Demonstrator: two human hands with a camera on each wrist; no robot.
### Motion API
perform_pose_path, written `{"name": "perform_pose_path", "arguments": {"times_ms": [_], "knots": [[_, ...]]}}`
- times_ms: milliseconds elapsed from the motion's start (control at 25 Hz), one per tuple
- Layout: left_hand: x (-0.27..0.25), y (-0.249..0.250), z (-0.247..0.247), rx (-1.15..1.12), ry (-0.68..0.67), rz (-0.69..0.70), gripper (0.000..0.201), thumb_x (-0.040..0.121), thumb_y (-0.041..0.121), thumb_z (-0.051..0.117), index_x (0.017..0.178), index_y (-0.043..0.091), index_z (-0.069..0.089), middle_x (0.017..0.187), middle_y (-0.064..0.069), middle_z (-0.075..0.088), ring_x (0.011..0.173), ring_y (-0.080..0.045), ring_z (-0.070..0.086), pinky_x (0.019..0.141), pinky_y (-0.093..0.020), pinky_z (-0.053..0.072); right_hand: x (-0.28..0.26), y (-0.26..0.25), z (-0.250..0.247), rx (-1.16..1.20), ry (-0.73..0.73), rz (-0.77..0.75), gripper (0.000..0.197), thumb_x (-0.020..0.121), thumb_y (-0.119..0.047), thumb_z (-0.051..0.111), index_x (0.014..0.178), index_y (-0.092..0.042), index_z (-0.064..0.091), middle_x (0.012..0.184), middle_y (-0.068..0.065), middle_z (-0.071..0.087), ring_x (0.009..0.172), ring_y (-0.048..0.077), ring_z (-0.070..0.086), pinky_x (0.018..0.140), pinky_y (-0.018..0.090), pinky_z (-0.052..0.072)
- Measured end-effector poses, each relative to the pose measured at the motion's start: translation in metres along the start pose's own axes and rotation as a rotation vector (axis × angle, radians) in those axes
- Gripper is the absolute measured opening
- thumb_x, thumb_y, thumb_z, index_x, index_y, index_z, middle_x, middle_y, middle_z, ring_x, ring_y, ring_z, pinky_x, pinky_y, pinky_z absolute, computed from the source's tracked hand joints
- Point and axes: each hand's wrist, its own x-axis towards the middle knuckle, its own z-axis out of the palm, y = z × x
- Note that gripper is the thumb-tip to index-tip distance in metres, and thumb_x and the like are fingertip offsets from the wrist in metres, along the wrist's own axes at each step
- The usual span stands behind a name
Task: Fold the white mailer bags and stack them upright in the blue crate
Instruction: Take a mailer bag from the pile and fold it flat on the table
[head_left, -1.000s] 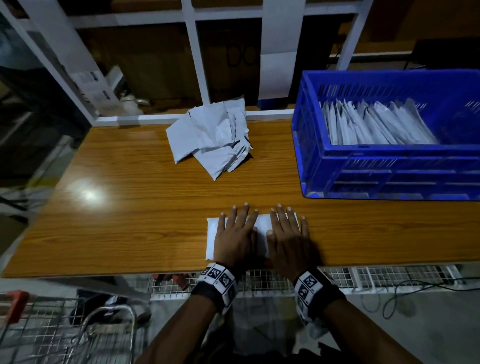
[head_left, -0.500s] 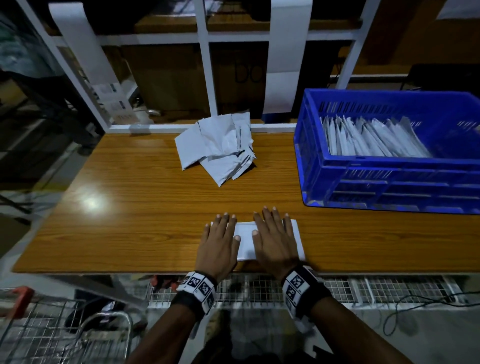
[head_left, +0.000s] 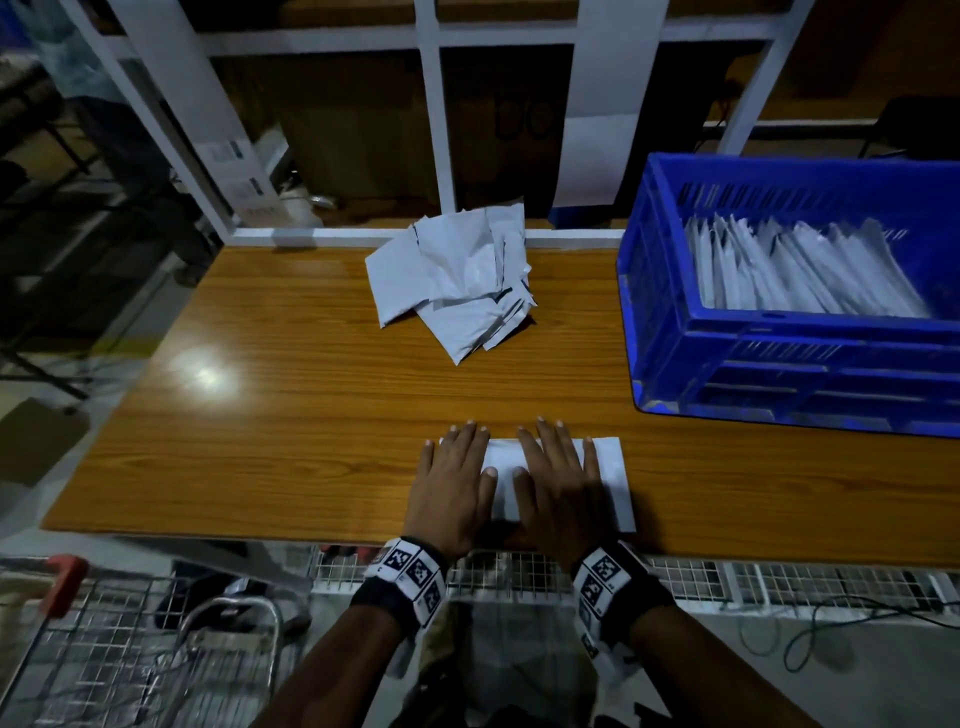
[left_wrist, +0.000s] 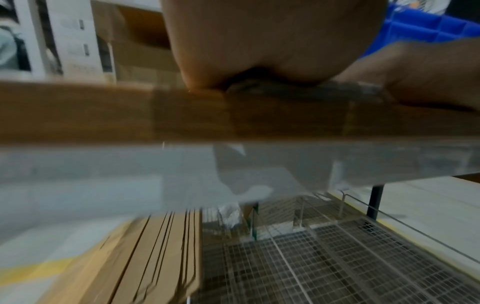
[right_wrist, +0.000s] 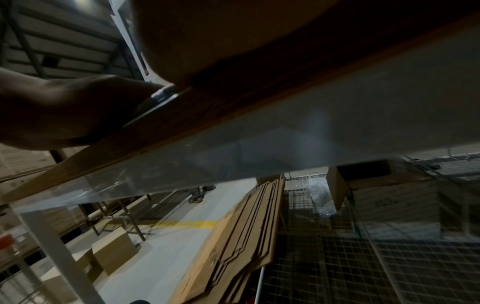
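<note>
A folded white mailer bag lies flat near the front edge of the wooden table. My left hand and right hand press on it side by side, fingers straight and spread. The left hand covers the bag's left end. A loose heap of unfolded white mailer bags sits at the back middle of the table. The blue crate stands at the right, holding several folded bags upright in a row. The wrist views show only the palms against the table edge.
A white metal frame rises behind the table. A wire cart with a red handle stands low at the left. Wire mesh shelving and flat cardboard lie beneath the table. A cable trails on the floor at the right.
Both hands slid apart and back along the folded bag while pressing it flat; the bag's right end now shows beyond the right hand. The head view tilted upward slightly.
</note>
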Motion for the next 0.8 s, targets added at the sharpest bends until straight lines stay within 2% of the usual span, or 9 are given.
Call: {"name": "perform_pose_path", "arguments": {"times_ms": [80, 160, 280, 360, 440, 520, 560, 720, 800], "knots": [[0.003, 0.002, -0.004, 0.040, -0.002, 0.003, 0.070, 0.097, 0.047, 0.005, 0.159, 0.017, 0.022, 0.161, -0.005, 0.031, 0.148, -0.026, 0.028, 0.120, -0.049, 0.021, 0.007, 0.004, -0.005, -0.020, 0.023, -0.042, 0.051, 0.103, -0.048, 0.032, 0.139, -0.021, 0.055, 0.144, 0.008, 0.053, 0.132, 0.031, 0.049, 0.107, 0.050, 0.035], [0.006, 0.005, -0.008, 0.133, 0.031, 0.049, 0.064, 0.102, 0.043, 0.014, 0.159, 0.015, 0.020, 0.142, -0.006, 0.048, 0.127, -0.027, 0.047, 0.107, -0.047, 0.037, 0.023, 0.010, -0.023, -0.077, -0.120, -0.026, 0.060, 0.097, -0.065, 0.031, 0.136, -0.026, 0.055, 0.132, 0.002, 0.055, 0.119, 0.027, 0.052, 0.097, 0.044, 0.037], [0.009, 0.004, -0.013, 0.241, 0.084, 0.093, 0.061, 0.105, 0.045, 0.025, 0.159, 0.017, 0.018, 0.121, -0.005, 0.053, 0.105, -0.027, 0.052, 0.092, -0.042, 0.042, 0.043, 0.021, -0.050, -0.078, -0.381, 0.059, 0.070, 0.086, -0.076, 0.046, 0.140, -0.030, 0.047, 0.131, -0.002, 0.051, 0.123, 0.025, 0.045, 0.096, 0.042, 0.030], [0.011, 0.005, -0.020, 0.264, 0.058, 0.086, 0.058, 0.104, 0.050, 0.027, 0.154, 0.019, 0.027, 0.121, -0.005, 0.052, 0.105, -0.028, 0.049, 0.092, -0.041, 0.040, 0.053, 0.027, -0.063, -0.040, -0.505, 0.102, 0.067, 0.081, -0.073, 0.059, 0.131, -0.029, 0.052, 0.125, -0.002, 0.056, 0.122, 0.026, 0.046, 0.090, 0.041, 0.029], [0.012, 0.004, -0.024, 0.276, 0.027, 0.091, 0.050, 0.104, 0.052, 0.030, 0.142, 0.022, 0.042, 0.121, -0.005, 0.050, 0.108, -0.028, 0.047, 0.093, -0.041, 0.037, 0.062, 0.034, -0.066, 0.034, -0.580, 0.109, 0.047, 0.078, -0.064, 0.071, 0.107, -0.029, 0.061, 0.109, -0.004, 0.063, 0.113, 0.025, 0.050, 0.084, 0.039, 0.029], [0.013, 0.005, -0.028, 0.245, 0.027, 0.099, 0.043, 0.103, 0.053, 0.037, 0.130, 0.023, 0.051, 0.120, -0.004, 0.049, 0.112, -0.027, 0.045, 0.094, -0.040, 0.036, 0.069, 0.038, -0.067, 0.134, -0.628, 0.150, 0.028, 0.076, -0.051, 0.079, 0.083, -0.029, 0.064, 0.094, -0.006, 0.066, 0.109, 0.024, 0.055, 0.088, 0.040, 0.036], [0.015, 0.006, -0.029, 0.229, 0.027, 0.100, 0.040, 0.102, 0.053, 0.041, 0.125, 0.023, 0.053, 0.120, -0.003, 0.048, 0.113, -0.027, 0.044, 0.094, -0.039, 0.036, 0.070, 0.040, -0.068, 0.158, -0.632, 0.162, 0.025, 0.076, -0.046, 0.081, 0.079, -0.028, 0.064, 0.093, -0.007, 0.066, 0.109, 0.024, 0.056, 0.092, 0.042, 0.038], [0.023, 0.007, -0.034, 0.148, -0.006, 0.078, 0.030, 0.103, 0.048, 0.046, 0.120, 0.024, 0.054, 0.118, 0.001, 0.053, 0.112, -0.025, 0.049, 0.092, -0.039, 0.035, 0.060, 0.035, -0.069, 0.078, -0.558, 0.185, 0.029, 0.084, -0.043, 0.074, 0.103, -0.029, 0.056, 0.113, -0.004, 0.060, 0.111, 0.021, 0.053, 0.091, 0.041, 0.027], [0.021, 0.006, -0.034, 0.037, 0.036, 0.044, 0.015, 0.105, 0.036, 0.048, 0.110, 0.026, 0.057, 0.112, 0.003, 0.057, 0.107, -0.025, 0.052, 0.087, -0.038, 0.036, 0.055, 0.034, -0.071, 0.058, -0.511, 0.194, 0.018, 0.092, -0.037, 0.067, 0.101, -0.025, 0.059, 0.111, -0.002, 0.064, 0.112, 0.024, 0.055, 0.087, 0.040, 0.024]]}}
